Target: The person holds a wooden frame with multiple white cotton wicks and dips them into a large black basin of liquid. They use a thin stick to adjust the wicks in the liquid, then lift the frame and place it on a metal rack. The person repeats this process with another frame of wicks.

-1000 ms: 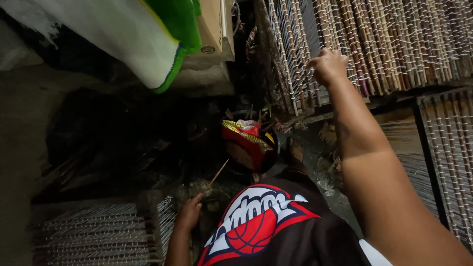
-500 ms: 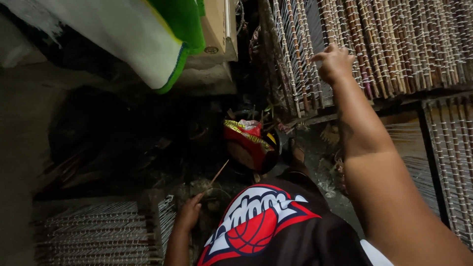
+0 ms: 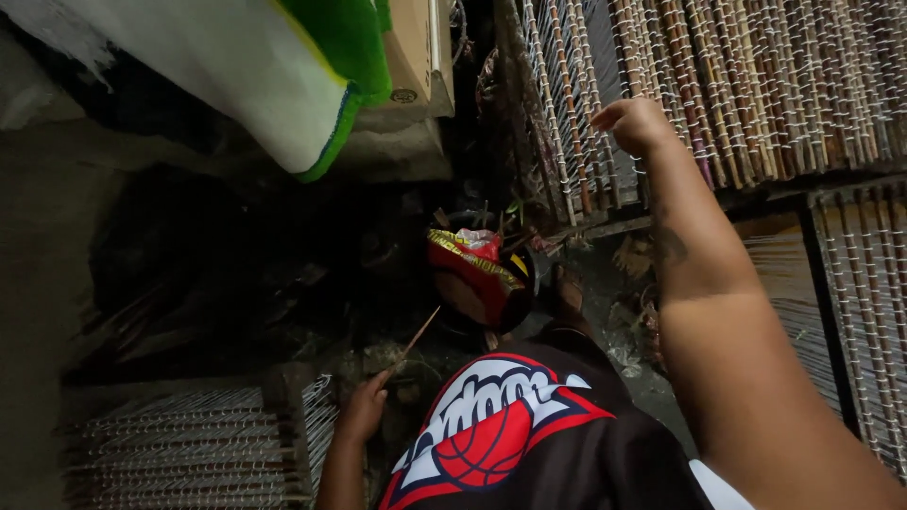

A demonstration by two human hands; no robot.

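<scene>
**A:** What is the left hand [image 3: 362,411] holding?

**B:** A thin stick [image 3: 414,342]. The fingers are pinched around its low end.

**A:** Which way does the stick point?

**B:** Up and to the right in the head view. It slants away from the hand toward a red and gold bag [image 3: 472,269]. Its long line runs from the fingers to that far tip.

**A:** What does the stick look like?

**B:** Very thin, straight and brown. It looks lighter than the dark floor behind it.

**A:** Where is it?

**B:** Low in the middle of the picture, just above the person's dark shirt [image 3: 529,444] with the red and white print. A rack [image 3: 179,444] of pale sticks lies to its left.

**A:** And the right hand [image 3: 635,125]?

**B:** It reaches up high. The fingers are curled in against a big rack of sticks [image 3: 756,85], touching them. I cannot tell if it holds one.

**A:** What else is there?

**B:** A white and green cloth [image 3: 283,76] hangs at the top left. A brown box [image 3: 416,57] sits next to it.
</scene>
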